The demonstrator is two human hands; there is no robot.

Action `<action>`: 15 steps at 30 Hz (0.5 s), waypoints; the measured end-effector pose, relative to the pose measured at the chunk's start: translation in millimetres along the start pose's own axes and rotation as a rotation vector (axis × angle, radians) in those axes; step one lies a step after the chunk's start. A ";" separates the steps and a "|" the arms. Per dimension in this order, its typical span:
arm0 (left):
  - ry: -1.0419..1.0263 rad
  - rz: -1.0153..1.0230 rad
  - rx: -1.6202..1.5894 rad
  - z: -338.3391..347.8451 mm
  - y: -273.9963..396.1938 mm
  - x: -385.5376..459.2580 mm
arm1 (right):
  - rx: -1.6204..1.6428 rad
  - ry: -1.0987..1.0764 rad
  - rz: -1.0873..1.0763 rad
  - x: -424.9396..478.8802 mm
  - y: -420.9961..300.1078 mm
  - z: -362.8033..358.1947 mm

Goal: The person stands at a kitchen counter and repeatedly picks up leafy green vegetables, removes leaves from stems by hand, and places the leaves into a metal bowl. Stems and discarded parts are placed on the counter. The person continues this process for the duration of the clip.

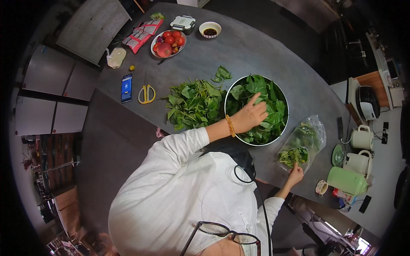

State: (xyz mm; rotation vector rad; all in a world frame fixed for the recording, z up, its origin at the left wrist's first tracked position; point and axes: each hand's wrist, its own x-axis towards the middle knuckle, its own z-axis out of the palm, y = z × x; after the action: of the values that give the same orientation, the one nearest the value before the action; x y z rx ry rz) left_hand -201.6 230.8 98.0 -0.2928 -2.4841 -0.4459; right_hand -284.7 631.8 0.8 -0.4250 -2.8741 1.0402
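Observation:
My left hand (250,117), with a beaded bracelet at the wrist, is over a round metal-rimmed bowl (287,121) full of green leaves (274,105). Its index finger points out and the other fingers curl; whether a leaf is under them is hidden. To the right of the bowl lies a clear plastic bag (317,137) with leafy greens (294,156) inside and at its mouth. My right hand (296,174) pinches at the near edge of this bag. Left of the bowl is a heap of leafy stems (195,104), and a few loose leaves (221,74) lie beyond it.
Yellow-handled scissors (146,94) and a lit smartphone (127,88) lie at left. Farther back stand a plate of tomatoes and onions (169,43), a lidded box (183,24) and a bowl of dark sauce (210,29). A green jug (347,180) and a patterned cup (321,187) are at right.

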 end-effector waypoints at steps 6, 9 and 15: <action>0.265 -0.580 0.074 -39.9 -63.3 -30.5 | 0.417 -0.189 0.100 30.0 36.6 12.0; -0.004 -0.705 0.264 -18.7 -100.8 -87.0 | 0.400 -0.267 0.134 27.6 29.3 16.2; -0.115 -0.731 0.314 13.9 -121.3 -140.9 | 0.514 -0.315 0.010 -12.6 -13.8 25.6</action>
State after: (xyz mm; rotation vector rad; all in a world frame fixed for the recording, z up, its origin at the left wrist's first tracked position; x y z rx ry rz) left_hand -133.0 109.5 -25.8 0.7554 -2.6628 -0.3138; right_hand -279.6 602.2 -9.6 -0.2552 -2.6828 1.9243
